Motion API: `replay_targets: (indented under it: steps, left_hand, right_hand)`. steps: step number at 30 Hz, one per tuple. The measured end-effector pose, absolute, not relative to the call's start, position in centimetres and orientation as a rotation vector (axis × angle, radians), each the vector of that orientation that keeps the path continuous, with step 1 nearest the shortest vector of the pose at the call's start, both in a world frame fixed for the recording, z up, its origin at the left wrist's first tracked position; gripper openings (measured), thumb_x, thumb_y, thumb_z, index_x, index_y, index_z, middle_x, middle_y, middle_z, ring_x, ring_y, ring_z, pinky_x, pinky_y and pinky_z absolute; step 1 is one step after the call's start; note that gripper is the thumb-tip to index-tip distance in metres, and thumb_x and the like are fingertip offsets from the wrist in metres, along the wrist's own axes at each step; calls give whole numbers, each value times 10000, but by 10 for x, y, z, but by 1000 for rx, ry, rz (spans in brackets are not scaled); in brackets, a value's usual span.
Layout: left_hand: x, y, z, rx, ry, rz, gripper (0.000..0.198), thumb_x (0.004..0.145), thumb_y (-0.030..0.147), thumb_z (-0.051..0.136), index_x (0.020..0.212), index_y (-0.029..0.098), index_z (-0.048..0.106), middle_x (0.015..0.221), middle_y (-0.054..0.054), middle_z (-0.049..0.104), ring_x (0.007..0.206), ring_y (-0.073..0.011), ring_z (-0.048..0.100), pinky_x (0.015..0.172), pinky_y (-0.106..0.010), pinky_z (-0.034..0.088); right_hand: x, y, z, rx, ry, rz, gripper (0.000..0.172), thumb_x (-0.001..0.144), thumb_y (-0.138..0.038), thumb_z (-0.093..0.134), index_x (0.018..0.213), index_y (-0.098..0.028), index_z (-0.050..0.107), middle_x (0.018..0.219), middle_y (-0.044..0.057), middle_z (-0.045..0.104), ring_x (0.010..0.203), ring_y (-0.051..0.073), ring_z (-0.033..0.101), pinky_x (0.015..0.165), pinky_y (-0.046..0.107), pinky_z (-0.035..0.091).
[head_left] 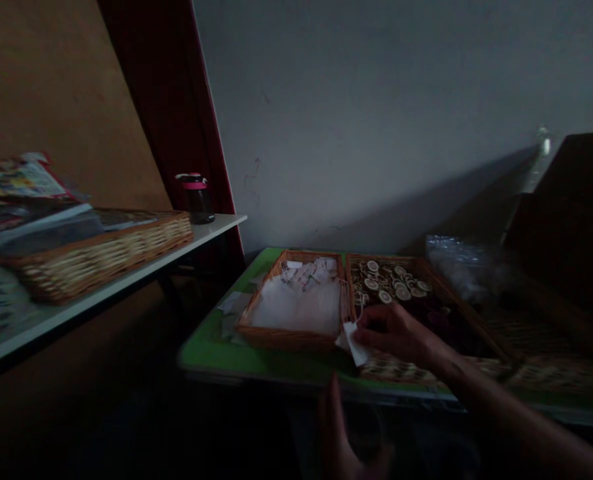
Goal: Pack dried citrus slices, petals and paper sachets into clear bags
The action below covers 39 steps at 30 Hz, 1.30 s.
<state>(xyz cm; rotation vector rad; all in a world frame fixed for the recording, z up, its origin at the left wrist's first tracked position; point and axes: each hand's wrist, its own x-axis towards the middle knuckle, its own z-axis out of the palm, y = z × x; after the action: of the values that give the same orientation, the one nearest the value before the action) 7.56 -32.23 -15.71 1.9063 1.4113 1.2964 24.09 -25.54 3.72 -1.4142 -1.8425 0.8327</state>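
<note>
My right hand (394, 330) pinches a small white paper tag (355, 345) with a thin string at its top, over the front edge where two baskets meet. Lower down, in front of the table edge, my left hand (344, 440) has its fingers and thumb apart, and I see nothing in it. To the left of the tag stands a wicker basket (286, 341) with clear plastic bags (296, 303) and small pale packets (311, 272). Round wooden slices (402, 292) lie in the basket beside it, partly behind my right hand. Dim light hides detail.
The baskets stand on a green table (204, 350) against a grey wall. On the right are a clear zip bag (459, 267) and a dark box (566, 220). A white shelf (126, 277) at left holds another wicker basket (111, 257) and a dark bottle (196, 200) with a pink band.
</note>
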Motion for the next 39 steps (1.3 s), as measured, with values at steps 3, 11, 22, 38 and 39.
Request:
replay_targets:
  steps: [3, 11, 22, 38, 39]
  left_hand:
    - [79, -324, -157, 2041, 1475, 1317, 1101, 656, 192, 794, 1580, 199, 195, 1527, -228, 438, 1398, -443, 460, 1090, -611, 477]
    - [91, -343, -152, 2297, 1599, 1266, 1017, 643, 73, 734, 1550, 155, 281, 1393, -191, 503, 1285, -390, 500, 1054, -552, 480]
    - [99, -343, -141, 2425, 1531, 1342, 928, 807, 247, 711, 1582, 190, 202, 1333, -183, 510, 1214, -370, 546, 976, -537, 546]
    - [102, -316, -84, 1437, 1012, 1260, 790, 732, 410, 768, 1429, 163, 487, 1033, -60, 677, 882, -185, 669, 852, -330, 570]
    - [101, -314, -78, 1360, 958, 1199, 725, 703, 420, 799, 1341, 160, 573, 1013, -59, 699, 881, -184, 676, 826, -305, 568]
  right_hand:
    - [240, -293, 6, -1495, -1968, 759, 160, 797, -264, 623, 747, -140, 710, 638, -13, 602, 580, 102, 481, 531, 214, 307]
    - [238, -327, -56, -1682, -2034, 527, 103, 736, -156, 635, 721, -164, 737, 769, 39, 680, 686, 159, 605, 588, 247, 318]
    - [260, -363, -98, -1392, -1534, 632, 377, 852, -347, 660, 1184, -183, 592, 1083, 98, 663, 935, 237, 639, 820, 352, 509]
    - [298, -380, -74, -1246, -1037, 827, 489, 774, -637, 741, 837, -157, 677, 658, 23, 651, 571, 139, 547, 531, 249, 429]
    - [300, -380, -70, -1233, -1024, 843, 493, 764, -635, 754, 844, -155, 673, 654, 16, 637, 561, 128, 526, 517, 239, 406]
